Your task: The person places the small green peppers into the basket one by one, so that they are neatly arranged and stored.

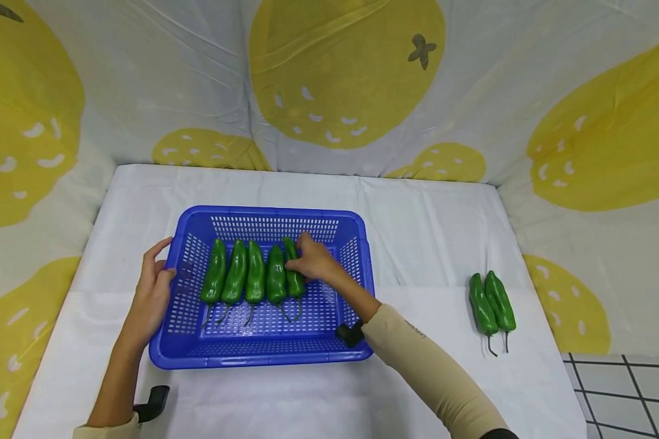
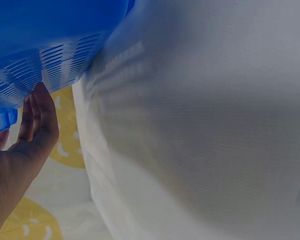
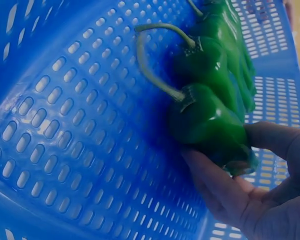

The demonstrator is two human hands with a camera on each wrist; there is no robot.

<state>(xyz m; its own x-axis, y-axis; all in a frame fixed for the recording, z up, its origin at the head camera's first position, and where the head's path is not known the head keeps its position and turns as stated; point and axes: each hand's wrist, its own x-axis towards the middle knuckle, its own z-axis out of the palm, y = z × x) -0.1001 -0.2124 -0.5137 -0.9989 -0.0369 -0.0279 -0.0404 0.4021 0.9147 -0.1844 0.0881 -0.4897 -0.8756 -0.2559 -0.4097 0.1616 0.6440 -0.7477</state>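
Observation:
A blue plastic basket (image 1: 260, 364) with slotted walls sits on the white-covered table. Inside it, several long green peppers lie side by side in a row, stems toward the person. My right hand (image 1: 315, 259) pinches the rightmost green pepper (image 1: 295, 283) between thumb and fingers, close beside its neighbour (image 1: 276, 274). The right wrist view shows that pepper (image 3: 207, 117) from its stem end, above the slotted floor. At the basket's left side, my left hand (image 1: 152, 299) grips the rim. In the left wrist view its fingertips (image 2: 40, 90) touch the slotted outer wall (image 2: 60, 60).
Two more green peppers (image 1: 482, 308) lie together on the white cloth (image 1: 417, 341) to the right of the basket. Cloth with yellow fruit prints (image 1: 346, 67) hangs behind and at both sides. A tiled floor (image 1: 626, 390) shows at the lower right.

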